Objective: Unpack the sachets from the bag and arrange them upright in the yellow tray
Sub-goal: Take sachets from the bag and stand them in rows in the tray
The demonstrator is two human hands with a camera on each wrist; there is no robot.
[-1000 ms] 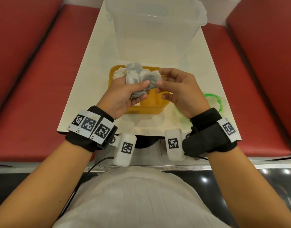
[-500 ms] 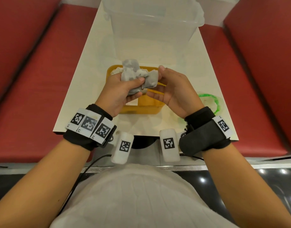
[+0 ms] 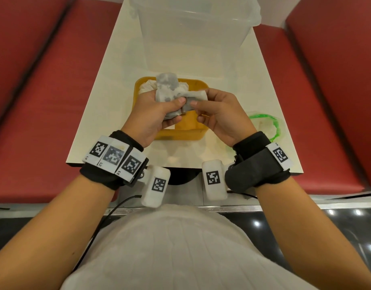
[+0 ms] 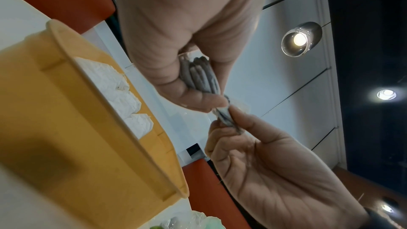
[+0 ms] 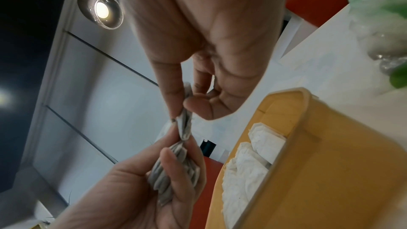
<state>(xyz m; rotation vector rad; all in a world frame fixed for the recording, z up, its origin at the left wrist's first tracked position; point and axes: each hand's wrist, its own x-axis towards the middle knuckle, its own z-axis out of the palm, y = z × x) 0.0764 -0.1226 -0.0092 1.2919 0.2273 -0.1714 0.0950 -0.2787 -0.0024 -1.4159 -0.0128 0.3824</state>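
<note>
Above the yellow tray (image 3: 198, 130), a left hand (image 3: 153, 114) grips a bundle of grey-white sachets (image 3: 166, 88) while the right hand (image 3: 222, 114) pinches one sachet (image 3: 196, 96) at the bundle's edge, apparently peeling it free. Several white sachets (image 5: 251, 159) already stand upright along one side of the tray, on a white table (image 3: 109, 97). A green-trimmed plastic bag (image 3: 264, 126) lies to the right, a clear tub (image 3: 193, 30) beyond. Next, likely: separate the single sachet cleanly and stand it beside the others.

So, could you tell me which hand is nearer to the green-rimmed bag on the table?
Right. The right hand is just left of the bag; the left hand is farther away, over the yellow tray.
</note>
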